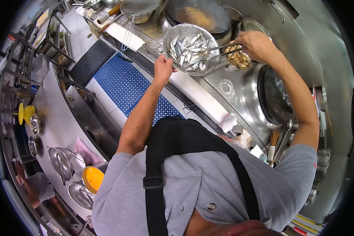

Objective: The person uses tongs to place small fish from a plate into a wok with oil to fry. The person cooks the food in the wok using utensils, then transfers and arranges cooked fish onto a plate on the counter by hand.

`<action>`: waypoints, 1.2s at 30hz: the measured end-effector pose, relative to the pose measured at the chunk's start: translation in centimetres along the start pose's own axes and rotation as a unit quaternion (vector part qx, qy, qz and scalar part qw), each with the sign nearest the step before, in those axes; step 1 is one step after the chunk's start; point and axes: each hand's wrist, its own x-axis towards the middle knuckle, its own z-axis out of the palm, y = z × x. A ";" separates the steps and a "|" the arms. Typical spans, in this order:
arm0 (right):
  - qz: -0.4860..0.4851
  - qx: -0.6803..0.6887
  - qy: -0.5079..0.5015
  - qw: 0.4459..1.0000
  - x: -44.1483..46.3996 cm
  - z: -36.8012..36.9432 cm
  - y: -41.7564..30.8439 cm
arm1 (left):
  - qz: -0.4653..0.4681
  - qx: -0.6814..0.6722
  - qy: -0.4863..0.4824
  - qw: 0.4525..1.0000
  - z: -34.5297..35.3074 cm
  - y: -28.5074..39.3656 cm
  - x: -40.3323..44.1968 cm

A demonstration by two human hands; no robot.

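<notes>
A round metal bowl (169, 59) holds several small silvery fish (190, 51) and has whitish smears on its wall. My left hand (163, 70) is closed on the bowl's near-left rim. Between the fingers of my right hand (257, 46) is a pair of long dark chopsticks (226, 52), their tips over the fish at the bowl's right side. Just beyond the bowl sits a large wok (196, 15) with brownish liquid or foam in it. Below my right hand is a container of brown fried-looking pieces (238, 61).
A second dark wok (277, 94) sits on the right burner. A rolled white towel (196, 94) lines the counter's front edge. A wire-handled strainer (129, 33) overhangs at the left. Blue mat (122, 82) covers the floor. Metal bowls and an orange-filled bowl (93, 179) stand on the left counter.
</notes>
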 end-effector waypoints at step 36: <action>0.396 0.094 0.008 0.914 17.4 14.7 21.9 | -0.022 0.025 0.045 0.998 2.1 0.5 -3.4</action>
